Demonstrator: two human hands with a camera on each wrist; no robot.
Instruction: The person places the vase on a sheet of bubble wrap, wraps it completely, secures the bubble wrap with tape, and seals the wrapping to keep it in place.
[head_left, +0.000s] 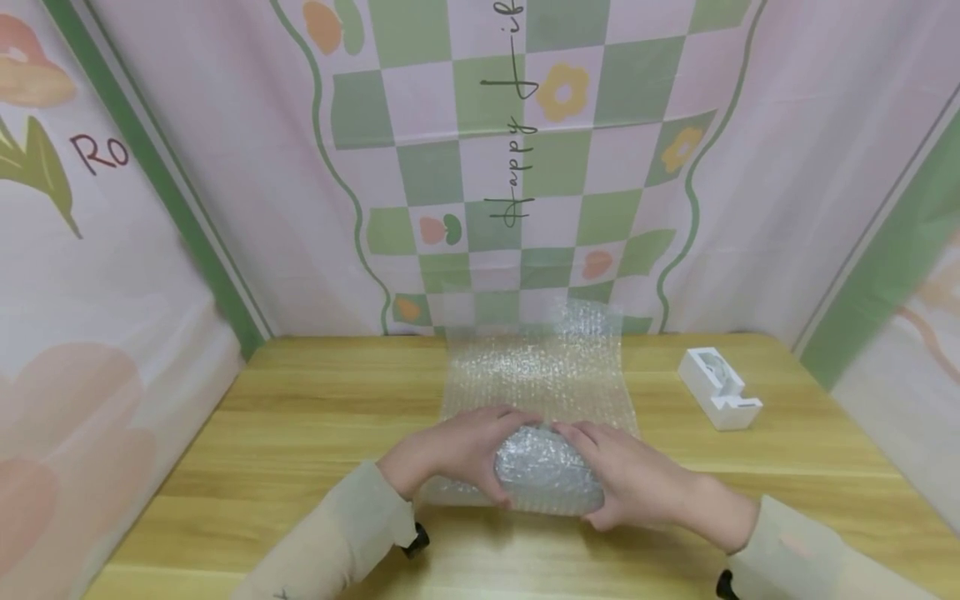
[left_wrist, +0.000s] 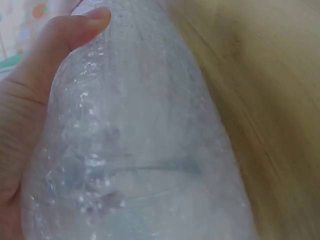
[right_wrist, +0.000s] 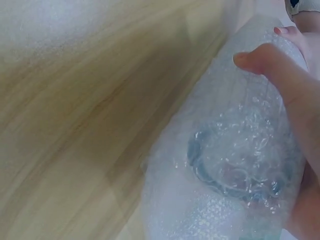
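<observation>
A roll of clear bubble wrap (head_left: 547,467) lies crosswise near the front of the table, wound around something inside. Through the layers a round bluish rim (right_wrist: 232,192) shows at one end; the rest of the wrapped thing is blurred by the bubbles. My left hand (head_left: 468,450) grips the left end of the roll, thumb on the near side and fingers over the top. At the other end, my right hand (head_left: 637,479) holds it the same way. From under the roll, a loose flat sheet of bubble wrap (head_left: 532,375) runs back toward the wall.
On the right of the wooden table (head_left: 322,417) stands a white tape dispenser (head_left: 720,387) with a clear roll in it. A checked, flowered curtain (head_left: 525,167) hangs behind the table's back edge, and the sheet's far end rises against it.
</observation>
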